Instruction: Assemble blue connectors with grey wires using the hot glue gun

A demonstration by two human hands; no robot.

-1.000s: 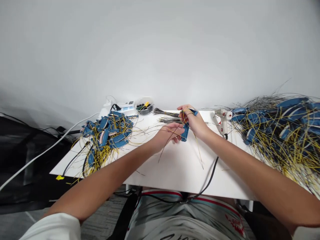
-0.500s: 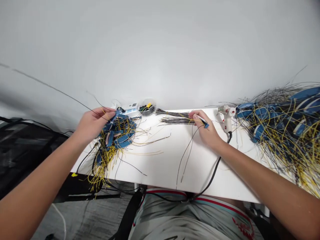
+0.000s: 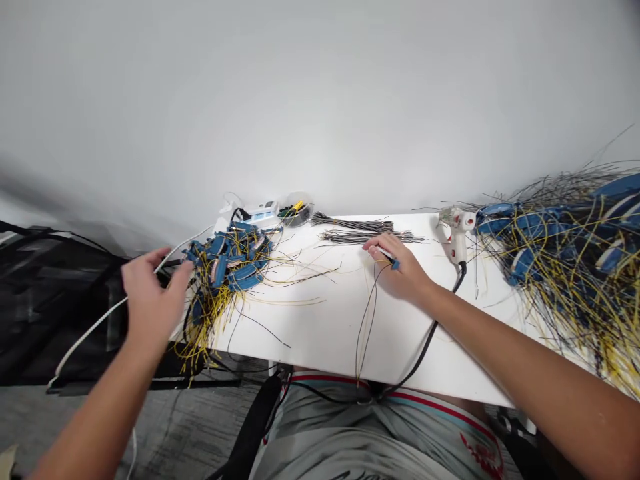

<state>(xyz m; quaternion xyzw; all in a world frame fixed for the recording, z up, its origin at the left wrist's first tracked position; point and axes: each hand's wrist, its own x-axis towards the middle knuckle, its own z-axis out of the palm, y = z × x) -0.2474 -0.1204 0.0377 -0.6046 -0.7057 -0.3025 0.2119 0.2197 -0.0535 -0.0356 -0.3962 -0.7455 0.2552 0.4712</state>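
The right hand [image 3: 400, 267] is being kept low over the white table [image 3: 320, 333], toward its far edge, with a slim blue-ended piece [image 3: 395, 265] being pinched between the fingers and thumb; the form of the piece is being largely hidden by the fingers. Thin dark and yellow wires [image 3: 367, 327] are being left trailing from under that hand toward the table's near edge, apparently because they are joined to the piece, although the join cannot be seen. The left hand [image 3: 153, 293] is being held open in the air just off the table's left end, with the fingers spread and nothing being grasped, beside a heap of blue connectors [image 3: 225, 267] tangled with yellow and black wires. Two bundles of black wires [image 3: 363, 230] are being kept straight along the table's far edge, seemingly so that they are separated from the tangles. A hot glue gun [image 3: 457, 230] is being stood near the far edge toward the right end, seemingly within the right hand's reach, with its black cord [image 3: 435, 327] being run toward the near edge. A larger blue-connector heap [image 3: 565, 247] is being left spilling over the table's right end.
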